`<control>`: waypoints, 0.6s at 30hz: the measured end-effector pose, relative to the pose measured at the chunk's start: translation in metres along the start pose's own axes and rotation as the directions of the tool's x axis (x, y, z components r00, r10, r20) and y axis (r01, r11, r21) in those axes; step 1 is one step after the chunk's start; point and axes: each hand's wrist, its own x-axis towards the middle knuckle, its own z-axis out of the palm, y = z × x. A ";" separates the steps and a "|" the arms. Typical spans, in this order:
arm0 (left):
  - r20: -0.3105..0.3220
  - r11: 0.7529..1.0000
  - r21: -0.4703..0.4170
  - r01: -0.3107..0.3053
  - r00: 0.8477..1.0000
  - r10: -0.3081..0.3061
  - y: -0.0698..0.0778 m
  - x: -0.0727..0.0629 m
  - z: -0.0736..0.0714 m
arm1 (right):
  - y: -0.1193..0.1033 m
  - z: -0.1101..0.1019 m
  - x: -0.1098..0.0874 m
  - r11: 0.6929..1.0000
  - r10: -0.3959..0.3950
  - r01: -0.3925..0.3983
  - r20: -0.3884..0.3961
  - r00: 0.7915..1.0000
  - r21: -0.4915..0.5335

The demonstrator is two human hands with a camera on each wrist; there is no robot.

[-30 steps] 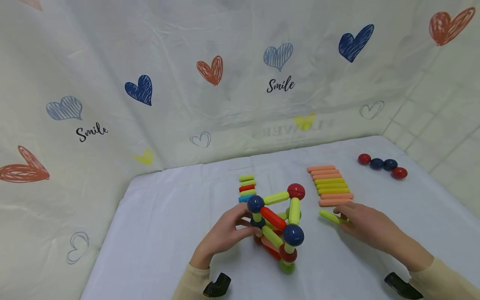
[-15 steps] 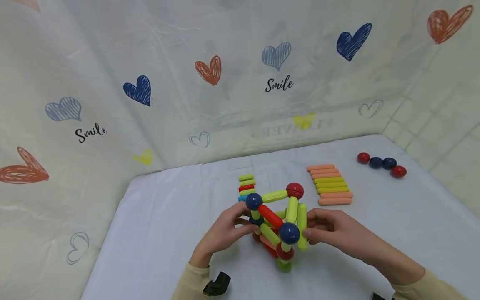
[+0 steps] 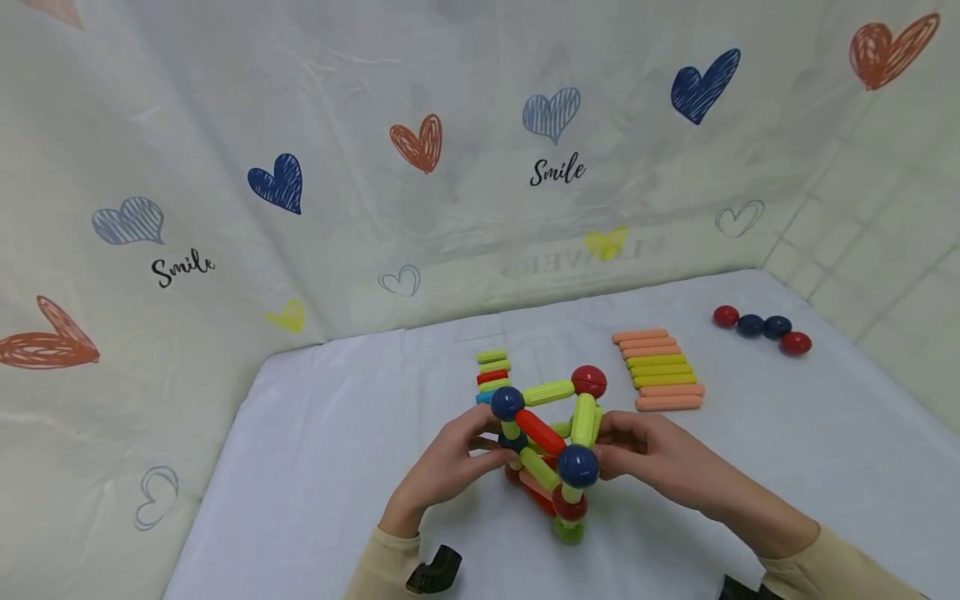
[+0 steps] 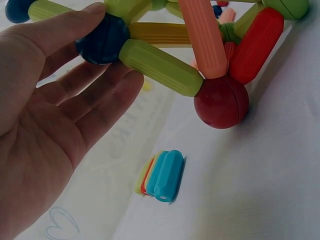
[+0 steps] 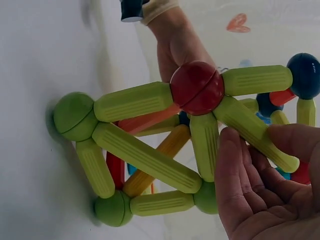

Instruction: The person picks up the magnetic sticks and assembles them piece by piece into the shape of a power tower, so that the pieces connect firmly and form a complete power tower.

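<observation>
A frame of coloured sticks and balls stands on the white cloth in front of me. In the left wrist view my left hand [image 4: 55, 95] pinches its dark blue ball [image 4: 103, 42] between thumb and fingers. On the other side, my right hand [image 3: 648, 450] holds a lime green stick [image 5: 260, 137] against the frame. One end of that stick meets a red ball [image 5: 197, 88] in the right wrist view; its other end slants past my fingers. Green balls [image 5: 75, 116] form the lower corners there. A blue ball [image 3: 577, 466] and a red ball [image 3: 588, 381] sit at the top.
Behind the frame lies a row of short sticks [image 3: 492, 367], partly hidden. Orange and yellow long sticks [image 3: 660, 371] lie side by side to the right. Red and dark blue balls [image 3: 763, 327] line the far right. A curtain [image 3: 337, 250] with hearts hangs behind the table.
My right hand has carried the lime green stick left from beside the orange sticks to the frame, where its end now meets a ball. My left hand has kept its hold.
</observation>
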 end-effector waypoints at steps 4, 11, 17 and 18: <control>0.000 1.000 0.001 -0.004 1.000 0.004 -0.001 0.000 0.000 | -0.001 0.000 0.001 1.000 -0.007 0.007 0.016 1.000 0.019; 0.000 1.000 -0.008 -0.008 1.000 0.008 -0.001 0.000 -0.001 | -0.001 0.002 0.005 1.000 0.019 -0.019 -0.005 1.000 0.005; 0.011 1.000 -0.015 -0.010 1.000 0.010 -0.001 -0.001 0.000 | 0.001 0.003 0.006 1.000 0.012 -0.012 -0.015 1.000 -0.011; 0.012 1.000 -0.016 -0.012 1.000 0.012 -0.001 0.000 -0.001 | 0.002 0.003 0.006 1.000 0.008 -0.008 -0.017 1.000 -0.013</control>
